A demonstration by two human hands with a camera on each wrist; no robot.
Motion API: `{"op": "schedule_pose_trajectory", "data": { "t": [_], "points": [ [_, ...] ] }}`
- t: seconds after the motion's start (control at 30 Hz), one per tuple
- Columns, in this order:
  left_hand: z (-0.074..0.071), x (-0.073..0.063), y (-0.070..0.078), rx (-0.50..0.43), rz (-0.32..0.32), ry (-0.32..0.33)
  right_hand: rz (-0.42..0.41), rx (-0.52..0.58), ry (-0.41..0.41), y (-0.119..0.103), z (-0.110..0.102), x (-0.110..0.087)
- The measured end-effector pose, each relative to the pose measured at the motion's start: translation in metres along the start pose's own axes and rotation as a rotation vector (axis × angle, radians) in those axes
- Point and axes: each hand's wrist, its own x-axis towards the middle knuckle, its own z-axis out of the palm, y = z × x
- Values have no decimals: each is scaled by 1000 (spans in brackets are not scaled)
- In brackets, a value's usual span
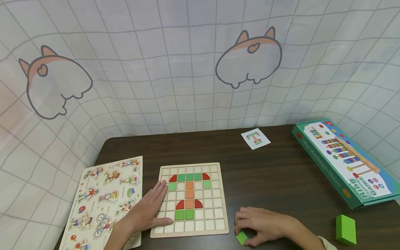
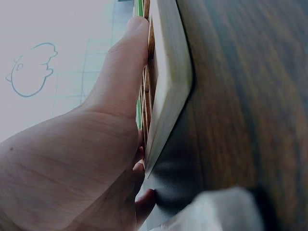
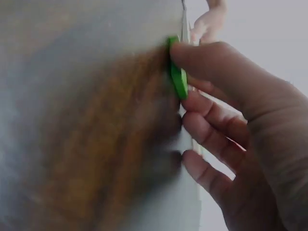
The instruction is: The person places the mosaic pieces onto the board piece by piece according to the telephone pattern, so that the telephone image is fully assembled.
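Note:
My left hand (image 1: 145,210) rests on the left side of a wooden grid board (image 1: 200,233), fingers straight along its edge and thumb over the lower-left corner. From the left wrist view, the thumb lies on top of the board's thick pale edge (image 2: 174,72). Red quarter-round tiles (image 1: 180,205), green squares (image 1: 189,177) and orange squares (image 1: 189,194) sit in the cells. Right of the board, my right hand (image 1: 264,224) pinches a green square tile (image 1: 241,238) low at the dark table. Thumb and index finger grip the tile (image 3: 179,77) in the right wrist view.
A picture card (image 1: 255,139) lies at the back of the dark table (image 1: 265,180). A large game box (image 1: 347,163) stands at the right, with a green block (image 1: 346,230) in front. At the left lies a sports-figure puzzle board (image 1: 107,184). A grid-patterned curtain (image 1: 175,83) hangs behind.

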Motion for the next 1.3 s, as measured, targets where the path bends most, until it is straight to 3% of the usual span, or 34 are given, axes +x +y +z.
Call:
{"op": "schedule_pose_trajectory", "data": {
  "t": [0.1, 0.17, 0.33, 0.5, 0.67, 0.9, 1.03, 1.3],
  "points": [
    [0, 0, 0, -5, -5, -3, 8, -145, 28, -1, -3, 1],
    [0, 0, 1, -5, -6, -5, 10, -181, 36, -1, -5, 1],
    [0, 1, 0, 4, 4, -2, -15, -224, 69, 0, -5, 1],
    [0, 3, 2, 7, 14, 1, -38, -269, 206, -2, -6, 8],
    [1, 3, 2, 0, 6, 1, -7, -261, 305, -10, -15, 29],
    [2, 3, -1, 5, 25, 36, -9, -402, 341, -17, -13, 76],
    [2, 2, -1, 5, 33, 43, 7, -446, 309, -16, -5, 99],
    [1, 1, 0, 1, 20, 26, 4, -478, 248, -11, 6, 118]
  ]
}}
